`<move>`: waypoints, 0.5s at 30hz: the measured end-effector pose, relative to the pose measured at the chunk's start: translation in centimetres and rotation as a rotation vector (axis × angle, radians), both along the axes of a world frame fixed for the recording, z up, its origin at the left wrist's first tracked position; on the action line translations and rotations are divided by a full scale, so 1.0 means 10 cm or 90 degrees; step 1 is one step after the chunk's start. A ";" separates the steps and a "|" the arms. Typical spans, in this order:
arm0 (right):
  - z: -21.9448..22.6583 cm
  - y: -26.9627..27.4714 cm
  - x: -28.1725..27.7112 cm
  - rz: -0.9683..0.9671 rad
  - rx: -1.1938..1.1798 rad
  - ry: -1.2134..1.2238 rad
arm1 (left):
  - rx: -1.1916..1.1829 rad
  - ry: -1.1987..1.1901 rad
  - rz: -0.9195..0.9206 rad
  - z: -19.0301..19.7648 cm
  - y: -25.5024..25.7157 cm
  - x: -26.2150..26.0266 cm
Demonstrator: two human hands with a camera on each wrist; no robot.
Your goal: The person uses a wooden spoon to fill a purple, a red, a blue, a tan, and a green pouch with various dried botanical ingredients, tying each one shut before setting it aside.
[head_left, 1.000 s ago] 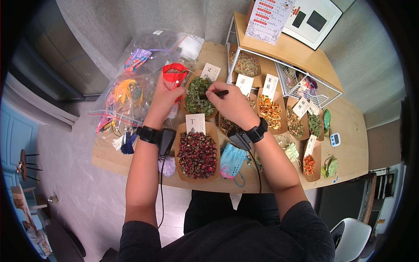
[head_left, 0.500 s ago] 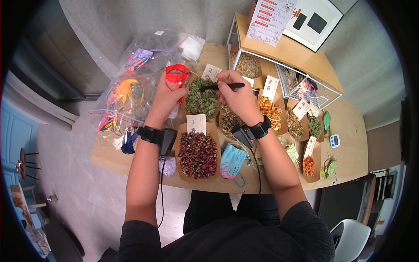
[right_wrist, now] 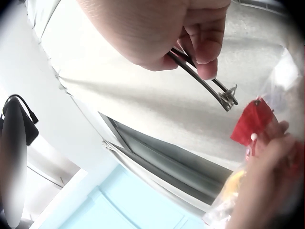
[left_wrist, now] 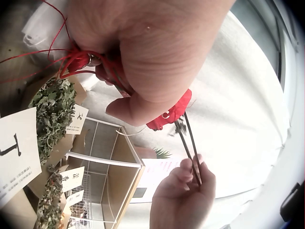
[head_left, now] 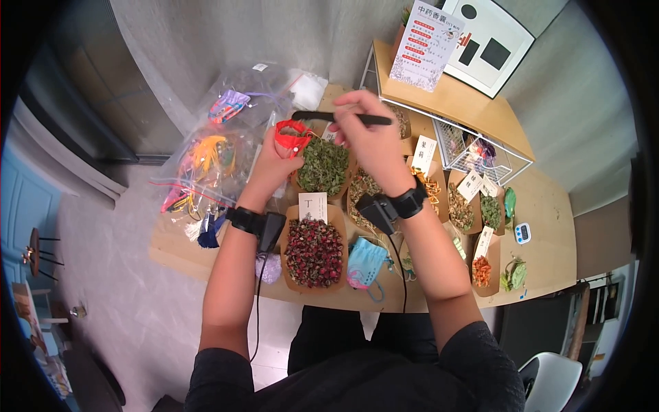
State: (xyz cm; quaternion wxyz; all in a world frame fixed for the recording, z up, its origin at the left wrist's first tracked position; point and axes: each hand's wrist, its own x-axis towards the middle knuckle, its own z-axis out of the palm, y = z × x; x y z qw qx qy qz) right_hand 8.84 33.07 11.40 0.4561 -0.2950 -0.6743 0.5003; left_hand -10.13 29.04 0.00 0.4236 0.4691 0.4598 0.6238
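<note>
My left hand (head_left: 276, 163) grips a red pouch (head_left: 291, 146), its mouth facing up, over the left edge of a tray of dried green leaves (head_left: 323, 167). Dark tweezers (right_wrist: 202, 80) are pinched in my right hand (head_left: 371, 137), with a small tuft of dried leaf (right_wrist: 228, 97) between the tips. In the right wrist view the tips stand a short way from the pouch (right_wrist: 253, 121). The left wrist view shows the tweezers (left_wrist: 189, 143) by the pouch's opening. Red cords (left_wrist: 78, 67) hang from the pouch beside my left hand.
A tray of dark red buds (head_left: 314, 254) and a blue pouch (head_left: 368, 261) lie nearest the body. Clear bags of tassels (head_left: 206, 161) are at left. More herb trays with cards, a shelf (head_left: 453, 103) and a timer (head_left: 522, 233) stand at right.
My right hand has lifted the tweezers from the green leaves, up and toward the pouch, with a tuft in the tips. The head view has shifted slightly.
</note>
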 end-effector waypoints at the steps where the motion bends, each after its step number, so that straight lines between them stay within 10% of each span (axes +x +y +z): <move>1: -0.06 -0.01 -0.06 0.000 0.008 -0.031 | -0.005 0.002 0.000 0.03 -0.01 0.01; 15: -0.46 0.13 0.50 -0.109 -0.087 -0.332 | 0.012 -0.026 -0.012 -0.02 0.01 0.00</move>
